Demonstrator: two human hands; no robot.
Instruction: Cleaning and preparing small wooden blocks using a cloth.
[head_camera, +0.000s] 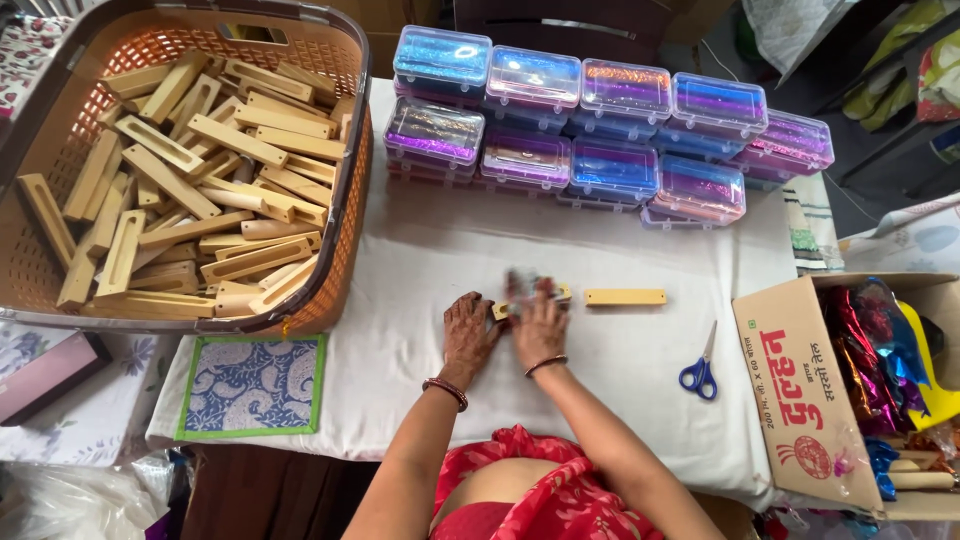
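My left hand (470, 325) and right hand (538, 322) press together on a wooden block (530, 298), long axis left-right; I see a second block (625, 297) just right.

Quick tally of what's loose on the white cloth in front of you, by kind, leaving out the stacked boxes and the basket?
Wooden blocks: 2, one under the left hand and right hand at, one lying free
Scissors: 1
Patterned mat: 1
Total: 4
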